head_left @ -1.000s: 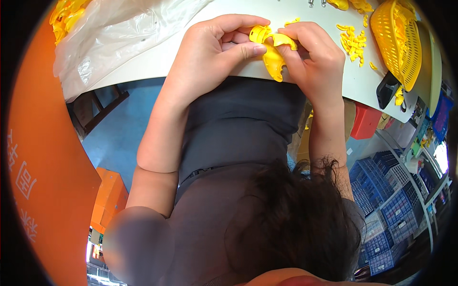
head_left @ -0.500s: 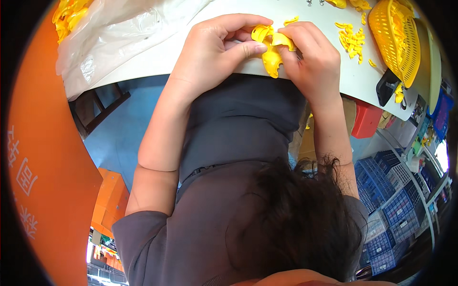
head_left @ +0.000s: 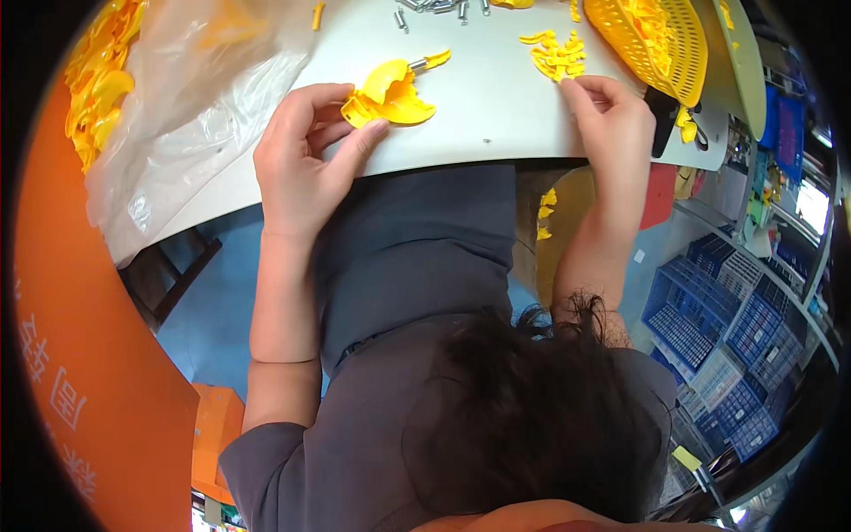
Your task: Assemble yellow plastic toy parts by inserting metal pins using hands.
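Note:
Between the thumb and fingers of my left hand (head_left: 301, 164) is a curved yellow plastic part (head_left: 403, 105), hollow and shell-like, held over the near edge of the white table. At its far side lie a short silver metal spring (head_left: 417, 66) and a small slim yellow piece (head_left: 438, 58); whether they are joined to the part I cannot tell. To the right, my right hand (head_left: 618, 124) reaches to a pile of small yellow plastic pieces (head_left: 558, 58). Its thumb and forefinger are pinched at the pile's near edge, and what is between them is too small to make out.
Several silver springs (head_left: 450, 7) lie at the table's far side. A yellow perforated basket (head_left: 687, 66) with yellow pieces stands at the right. Clear plastic sheeting (head_left: 191, 133) covers the table's left, beside more yellow parts (head_left: 99, 89). Blue crates (head_left: 696, 297) stand at lower right.
My right hand has let go of the yellow part and moved right to the small pieces. My left hand still holds the part. The view has shifted.

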`<move>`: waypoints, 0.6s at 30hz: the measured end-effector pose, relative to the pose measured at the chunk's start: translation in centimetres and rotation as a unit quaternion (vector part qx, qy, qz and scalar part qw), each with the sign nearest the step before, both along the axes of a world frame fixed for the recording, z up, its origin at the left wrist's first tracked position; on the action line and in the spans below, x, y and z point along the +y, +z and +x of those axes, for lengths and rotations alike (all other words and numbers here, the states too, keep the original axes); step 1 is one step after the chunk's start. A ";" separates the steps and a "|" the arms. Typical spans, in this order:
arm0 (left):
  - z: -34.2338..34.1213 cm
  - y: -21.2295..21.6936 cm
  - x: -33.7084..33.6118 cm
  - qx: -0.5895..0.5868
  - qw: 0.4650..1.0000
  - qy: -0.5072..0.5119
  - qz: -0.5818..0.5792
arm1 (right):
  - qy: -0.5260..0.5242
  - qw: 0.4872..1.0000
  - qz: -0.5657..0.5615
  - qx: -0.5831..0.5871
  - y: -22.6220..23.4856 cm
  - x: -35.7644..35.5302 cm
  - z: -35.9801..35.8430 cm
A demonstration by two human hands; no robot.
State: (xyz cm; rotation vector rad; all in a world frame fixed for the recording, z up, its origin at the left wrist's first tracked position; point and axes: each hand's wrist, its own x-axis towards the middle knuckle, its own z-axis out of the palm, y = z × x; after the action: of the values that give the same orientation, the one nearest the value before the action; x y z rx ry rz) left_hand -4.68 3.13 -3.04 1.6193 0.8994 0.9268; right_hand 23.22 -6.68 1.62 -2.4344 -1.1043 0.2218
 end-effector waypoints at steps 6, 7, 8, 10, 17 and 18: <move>0.3 -0.4 -0.6 0.001 0.998 0.043 0.045 | -0.035 0.999 0.014 0.030 -1.1 1.4 -0.4; 0.4 -0.3 -0.6 0.001 0.998 0.043 0.046 | -0.028 0.999 0.013 0.043 -1.3 1.6 -0.3; 0.4 -0.1 -0.6 0.016 0.997 0.037 0.068 | -0.027 0.999 0.013 0.044 -1.4 1.7 -0.2; 0.3 0.0 -0.4 0.034 0.995 0.035 0.091 | -0.012 0.995 0.006 0.100 -1.8 1.7 0.2; 0.2 -0.5 -0.7 0.020 0.990 0.043 0.137 | -0.020 0.999 0.015 0.034 0.1 0.8 0.7; 0.1 -0.7 -0.8 0.006 0.988 0.044 0.151 | -0.013 0.996 -0.020 0.087 0.4 1.3 0.4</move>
State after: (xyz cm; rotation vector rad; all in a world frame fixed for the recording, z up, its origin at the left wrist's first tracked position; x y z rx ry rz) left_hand -4.55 2.36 -3.76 1.8534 0.8760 1.1595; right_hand 23.58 -5.38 2.07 -2.4106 -0.9990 0.4437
